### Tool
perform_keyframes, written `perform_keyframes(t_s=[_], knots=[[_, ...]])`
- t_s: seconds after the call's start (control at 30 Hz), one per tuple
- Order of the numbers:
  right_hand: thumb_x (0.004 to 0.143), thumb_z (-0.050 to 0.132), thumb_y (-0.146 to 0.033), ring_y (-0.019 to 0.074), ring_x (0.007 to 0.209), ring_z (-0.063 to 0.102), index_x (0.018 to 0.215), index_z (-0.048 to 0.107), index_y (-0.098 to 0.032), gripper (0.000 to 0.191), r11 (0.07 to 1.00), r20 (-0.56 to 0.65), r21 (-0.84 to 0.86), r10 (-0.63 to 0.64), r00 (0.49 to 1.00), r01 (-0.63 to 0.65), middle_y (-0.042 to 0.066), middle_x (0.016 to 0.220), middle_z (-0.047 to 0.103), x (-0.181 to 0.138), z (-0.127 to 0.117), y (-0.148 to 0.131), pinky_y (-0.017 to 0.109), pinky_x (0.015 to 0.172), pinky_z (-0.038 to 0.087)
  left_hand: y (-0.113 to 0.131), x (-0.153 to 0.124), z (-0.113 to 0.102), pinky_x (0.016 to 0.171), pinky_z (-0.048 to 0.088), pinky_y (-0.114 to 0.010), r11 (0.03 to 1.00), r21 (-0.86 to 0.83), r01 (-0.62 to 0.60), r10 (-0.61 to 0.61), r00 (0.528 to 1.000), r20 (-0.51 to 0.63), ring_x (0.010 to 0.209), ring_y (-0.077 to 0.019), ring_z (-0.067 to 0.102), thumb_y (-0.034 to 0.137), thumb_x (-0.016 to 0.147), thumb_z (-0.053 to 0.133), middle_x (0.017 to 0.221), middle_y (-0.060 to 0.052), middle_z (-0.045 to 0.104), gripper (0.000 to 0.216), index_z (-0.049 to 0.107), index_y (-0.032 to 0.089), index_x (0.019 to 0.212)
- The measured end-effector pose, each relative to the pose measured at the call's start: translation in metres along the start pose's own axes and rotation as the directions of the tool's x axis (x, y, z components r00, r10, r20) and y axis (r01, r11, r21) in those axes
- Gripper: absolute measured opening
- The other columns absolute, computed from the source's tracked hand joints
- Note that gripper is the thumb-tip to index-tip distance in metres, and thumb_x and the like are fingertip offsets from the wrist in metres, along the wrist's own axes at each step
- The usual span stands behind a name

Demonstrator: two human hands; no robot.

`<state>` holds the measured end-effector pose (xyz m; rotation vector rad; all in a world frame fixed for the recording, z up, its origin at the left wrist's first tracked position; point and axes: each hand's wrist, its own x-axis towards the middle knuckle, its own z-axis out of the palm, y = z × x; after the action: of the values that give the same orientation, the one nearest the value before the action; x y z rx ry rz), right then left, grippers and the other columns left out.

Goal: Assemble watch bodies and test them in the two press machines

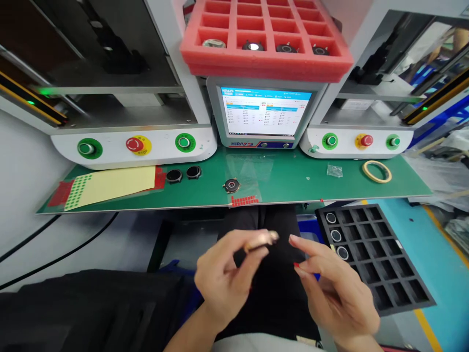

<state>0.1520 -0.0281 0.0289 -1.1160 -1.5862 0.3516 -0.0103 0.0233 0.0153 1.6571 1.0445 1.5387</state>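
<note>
My left hand [229, 274] pinches a watch case [262, 240] edge-on between thumb and fingers, above my lap. It has a gold-coloured rim and is a little blurred. To its right, my right hand [335, 288] is closed at the fingertips on a small red sticker [296, 265]; only a bit of red shows. On the green bench beyond lies another watch case [231, 185], back up, beside a clear sheet with red stickers [245, 201]. Two dark round watch cases [174, 176] lie farther left.
A black compartment tray [395, 254] with several round parts stands low at right. A red foam tray [267, 61] sits above the monitor [262, 115]. Button panels [135, 145] flank it. A yellow sheet [117, 185] and tape roll [376, 172] lie on the bench.
</note>
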Motion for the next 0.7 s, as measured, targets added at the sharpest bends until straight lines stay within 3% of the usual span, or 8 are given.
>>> perform_keyframes(t_s=[0.1,0.17,0.27,0.37,0.57,0.7], knots=[[0.081,0.061,0.002,0.0190,0.088,0.073,0.091,0.066,-0.019,0.023,0.971,0.016,0.205,0.123,0.992,-0.124,0.008,0.102,0.075,-0.003,0.013,-0.007,0.029,0.078,0.060,-0.004,0.008,0.006,0.074,0.060,-0.022,0.991,-0.084,0.109,-0.129,0.944,-0.305,0.076,-0.0132,0.073,0.011,0.087,0.064,0.086,-0.001,0.076,0.013,0.071,0.018,0.096],[0.081,0.066,-0.003,0.0162,0.074,0.072,0.087,0.067,-0.020,0.019,0.869,0.123,0.397,0.268,0.955,-0.295,0.004,0.085,0.075,-0.005,0.026,-0.013,0.025,0.068,0.059,-0.005,0.014,0.009,0.072,0.060,-0.023,0.984,-0.142,0.105,-0.151,0.921,-0.360,0.075,-0.0137,0.073,0.014,0.086,0.066,0.084,-0.001,0.076,0.011,0.071,0.017,0.095],[0.074,0.075,-0.010,0.0119,0.058,0.066,0.077,0.068,-0.019,0.012,0.654,0.318,0.527,0.441,0.839,-0.543,0.001,0.067,0.071,-0.006,0.044,-0.020,0.020,0.057,0.055,-0.003,0.016,0.013,0.073,0.060,-0.021,0.983,-0.152,0.102,-0.147,0.933,-0.329,0.076,-0.0125,0.073,0.013,0.085,0.067,0.084,0.000,0.076,0.011,0.071,0.018,0.094],[0.073,0.076,-0.013,0.0091,0.054,0.063,0.070,0.068,-0.018,0.010,0.487,0.413,0.555,0.542,0.732,-0.674,-0.001,0.061,0.068,-0.006,0.053,-0.021,0.017,0.056,0.052,0.001,0.013,0.015,0.077,0.060,-0.020,0.983,-0.147,0.110,-0.151,0.942,-0.301,0.079,-0.0119,0.072,0.012,0.085,0.066,0.086,0.001,0.075,0.014,0.072,0.019,0.095],[0.068,0.083,-0.015,0.0065,0.054,0.065,0.067,0.067,-0.016,0.016,0.206,0.508,0.631,0.620,0.599,-0.748,-0.002,0.063,0.069,-0.004,0.056,-0.015,0.014,0.057,0.052,0.001,0.003,0.018,0.079,0.058,-0.016,0.982,-0.138,0.127,-0.158,0.957,-0.243,0.082,-0.0091,0.071,0.009,0.084,0.067,0.087,0.004,0.075,0.022,0.071,0.023,0.100],[0.065,0.087,-0.020,0.0093,0.046,0.065,0.071,0.050,-0.018,0.037,0.034,0.560,0.670,0.632,0.535,-0.742,-0.004,0.063,0.068,-0.008,0.060,-0.009,0.017,0.047,0.053,0.001,0.000,0.024,0.080,0.057,-0.016,0.976,-0.148,0.159,-0.193,0.947,-0.255,0.082,-0.0093,0.072,0.010,0.084,0.068,0.087,0.004,0.076,0.019,0.072,0.024,0.097]])
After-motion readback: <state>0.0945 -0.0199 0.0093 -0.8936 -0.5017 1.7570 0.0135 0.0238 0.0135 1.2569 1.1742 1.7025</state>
